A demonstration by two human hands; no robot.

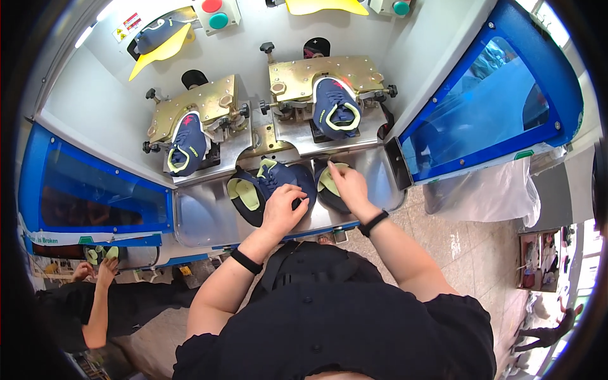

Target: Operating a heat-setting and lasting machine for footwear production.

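On the metal tray (202, 212) before me lie several navy shoes with pale green linings. My left hand (285, 208) is closed at the near end of the middle shoe (292, 176), its fingertips curled against the dark fabric. Beside it, left of that hand, lies another shoe (246, 195) with its opening facing up. My right hand (350, 189) grips the right shoe (328, 183) at its collar, the thumb by the green lining and the other fingers partly hidden. Two more navy shoes, one at left (185, 147) and one at right (337, 109), sit in the machine's clamps.
Brass-coloured clamp plates (323, 69) with black knobs stand behind the tray. Blue-framed window doors flank it, left (95, 183) and right (487, 101). Push buttons (217, 18) are mounted above. A clear plastic bag (484, 193) hangs at right. Another person (104, 310) works at far left.
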